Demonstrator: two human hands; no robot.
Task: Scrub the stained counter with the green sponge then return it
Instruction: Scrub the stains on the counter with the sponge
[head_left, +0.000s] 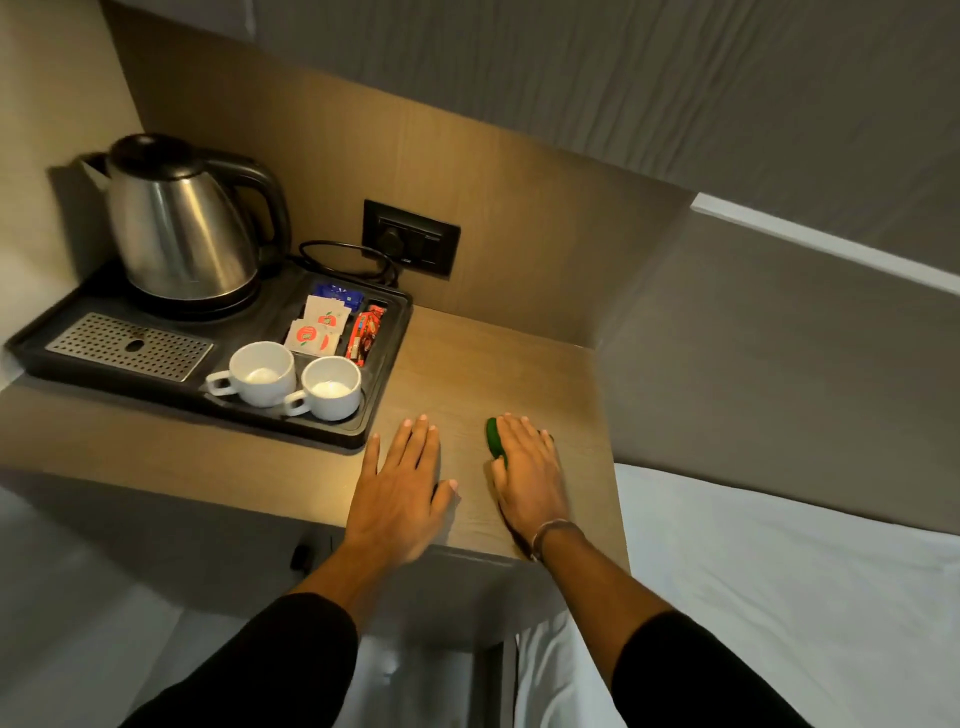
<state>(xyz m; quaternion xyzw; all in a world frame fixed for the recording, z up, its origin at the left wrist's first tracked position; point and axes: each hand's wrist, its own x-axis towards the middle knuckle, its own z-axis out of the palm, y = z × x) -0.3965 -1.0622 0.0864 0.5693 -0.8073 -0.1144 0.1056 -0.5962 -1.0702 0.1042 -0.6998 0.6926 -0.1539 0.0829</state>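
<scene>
Dim, warm indoor light, seemingly from above and behind the camera. Brightest patch is on the counter (467, 364) just left of the left hand's fingers (415, 441); it falls off fast toward the frame edges. Soft shadow lies under the right hand's fingers (519, 436) and palm. The kettle (176, 228), far left of the fingers, shows broad soft highlights and casts a shadow on the wall. Wide-angle bending of straight lines at the edges. Overall soft, slightly blurry, compression smear; sleeves at the bottom go near black.
</scene>
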